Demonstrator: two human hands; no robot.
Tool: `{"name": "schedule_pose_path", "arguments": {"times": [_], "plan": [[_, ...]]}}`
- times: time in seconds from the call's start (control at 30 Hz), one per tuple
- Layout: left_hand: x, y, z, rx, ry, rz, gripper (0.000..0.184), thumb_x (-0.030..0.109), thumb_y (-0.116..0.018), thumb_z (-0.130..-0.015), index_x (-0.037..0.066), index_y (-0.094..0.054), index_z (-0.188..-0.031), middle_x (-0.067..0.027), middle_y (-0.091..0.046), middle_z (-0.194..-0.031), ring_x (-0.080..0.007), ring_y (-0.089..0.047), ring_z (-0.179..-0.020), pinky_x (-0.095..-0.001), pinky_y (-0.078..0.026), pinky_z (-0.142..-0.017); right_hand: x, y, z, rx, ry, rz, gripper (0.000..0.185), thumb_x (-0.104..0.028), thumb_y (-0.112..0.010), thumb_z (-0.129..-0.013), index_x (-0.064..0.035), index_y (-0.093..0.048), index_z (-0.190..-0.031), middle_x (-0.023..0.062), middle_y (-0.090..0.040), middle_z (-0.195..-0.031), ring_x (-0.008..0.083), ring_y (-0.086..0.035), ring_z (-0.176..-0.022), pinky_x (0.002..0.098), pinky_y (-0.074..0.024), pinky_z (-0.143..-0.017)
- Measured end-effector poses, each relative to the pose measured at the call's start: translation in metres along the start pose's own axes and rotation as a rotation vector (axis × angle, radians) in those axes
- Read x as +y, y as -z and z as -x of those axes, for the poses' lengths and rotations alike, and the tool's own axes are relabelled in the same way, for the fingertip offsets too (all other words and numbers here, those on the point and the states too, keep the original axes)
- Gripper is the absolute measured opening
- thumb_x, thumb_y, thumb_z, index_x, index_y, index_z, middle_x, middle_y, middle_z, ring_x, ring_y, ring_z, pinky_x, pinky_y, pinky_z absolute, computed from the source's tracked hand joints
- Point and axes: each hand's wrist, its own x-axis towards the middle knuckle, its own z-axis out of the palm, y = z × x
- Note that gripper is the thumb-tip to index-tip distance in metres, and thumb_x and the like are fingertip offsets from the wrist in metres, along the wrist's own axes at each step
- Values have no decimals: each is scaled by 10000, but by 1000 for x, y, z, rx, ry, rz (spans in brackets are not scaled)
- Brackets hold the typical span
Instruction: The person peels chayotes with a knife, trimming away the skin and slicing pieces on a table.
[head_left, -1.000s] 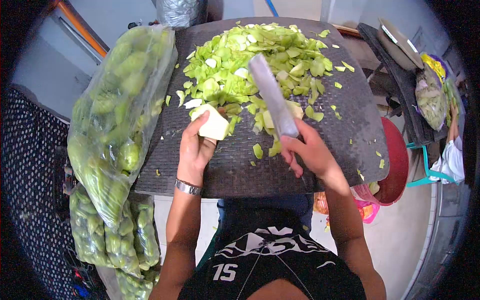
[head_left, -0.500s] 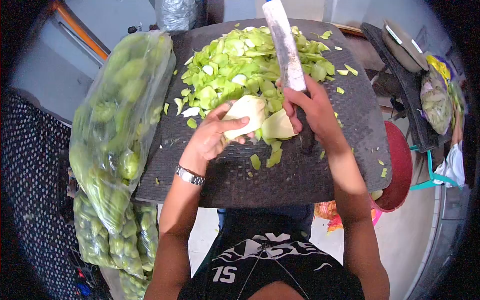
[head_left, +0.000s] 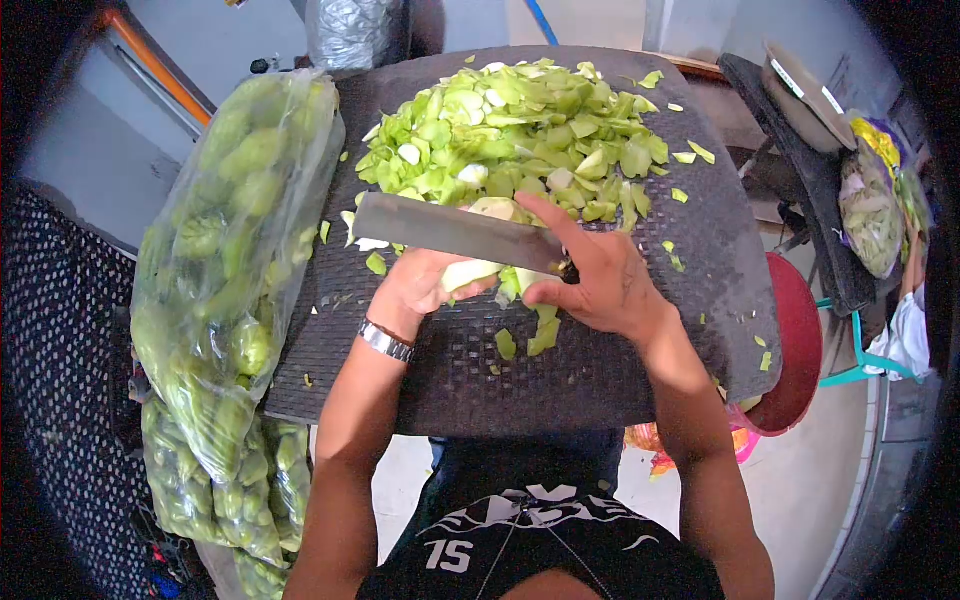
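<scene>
Your right hand (head_left: 608, 278) grips the knife (head_left: 450, 228), index finger and thumb spread; at nine o'clock your left hand (head_left: 420, 280) holds the peeled vegetable (head_left: 469, 274) beneath it. That loose hold could let the knife slip onto your left fingers, short of the peelings (head_left: 500, 125) at twelve o'clock

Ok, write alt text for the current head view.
A person's right hand holds a broad-bladed knife over a pale, peeled vegetable in the left hand, above a dark woven table. Beyond lies a heap of thin green pieces; a clear bag of green produce lies at left.
</scene>
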Motion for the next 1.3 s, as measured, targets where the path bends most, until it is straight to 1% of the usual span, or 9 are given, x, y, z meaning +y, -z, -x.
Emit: {"name": "schedule_pose_path", "arguments": {"times": [0.17, 0.27, 0.47, 0.53, 0.6, 0.73, 0.97, 1.17, 1.3], "plan": [[7, 9, 3, 76, 89, -261, 626, 460, -760, -882, 35, -590, -1309, -75, -699, -893, -147, -616, -575, -265, -429, -395, -9, 2, -1, -145, -68, -44, 848, -662, -614, -925, -141, -411, -1562, 223, -702, -851, 447, -699, -777, 456, -536, -666], [0, 12, 4, -5, -14, -33, 614, 455, -815, -828, 22, -638, -1225, -74, -708, -893, -141, -633, -564, -270, -460, -402, -9, 1, 0, -148, -48, -13, 846, -651, -617, -925, -167, -391, -1580, 217, -705, -837, 453, -696, -762, 455, -543, -653], [21, -16, 23, -18, 238, -241, 407, 204, -855, -834, -25, -656, -1104, -91, -699, -788, -150, -634, -496, -239, -475, -390, 10, -6, -4, -132, -29, -60, 687, -491, -635, -974, -187, -442, -1559, 253, -717, -909, 417, -722, -867, 427, -564, -738], [20, -28, 22, -115, 227, -153, 404, 96, -864, -801, -22, -646, -1120, -87, -710, -795, -141, -652, -520, -244, -495, -412, 24, -11, -9, -54, -128, -74, 553, -433, -587, -1026, -134, -520, -1486, 224, -707, -833, 358, -731, -809, 412, -556, -714], [26, -41, 23, 23, 248, -207, 406, 69, -842, -822, -1, -621, -1156, -90, -713, -842, -146, -665, -553, -244, -503, -430, 27, -2, -9, -193, -465, -139, 549, -486, -561, -1032, -128, -547, -1448, 288, -706, -901, 433, -724, -878, 441, -568, -741], [33, -29, 20, 177, 190, -294, 445, 78, -852, -822, 37, -599, -1186, -72, -705, -948, -139, -700, -680, -263, -537, -492, 22, -5, -6, -65, -658, -436, 495, -424, -565, -1067, -65, -553, -1407, 5, -557, -622, 78, -507, -498, 271, -401, -473], [32, -10, 19, 274, 1, -328, 510, 30, -841, -791, 68, -604, -1241, -49, -722, -963, -115, -679, -703, -237, -493, -462, -16, -12, -7, -206, -692, -911, 415, -438, -641, -1020, -79, -621, -1228, 0, -573, -633, 61, -477, -425, 226, -362, -382], [17, -19, 6, 517, -171, 388, 260, 176, -732, -909, 56, -655, -1126, -81, -737, -991, -185, -711, -785, -311, -573, -665, -33, -28, -5, -198, -624, -1104, 360, -362, -535, -1083, -38, -595, -1226, 28, -595, -687, 86, -504, -434, 243, -413, -407], [5, 13, 5, 504, -254, 659, 369, 391, -618, -976, 35, -655, -1068, -136, -707, -1017, -301, -682, -961, -456, -560, -904, -20, -35, -3, -171, -495, -1007, 400, -282, -495, -1099, -30, -498, -1409, 50, -608, -731, 109, -559, -466, 270, -466, -434]]}}
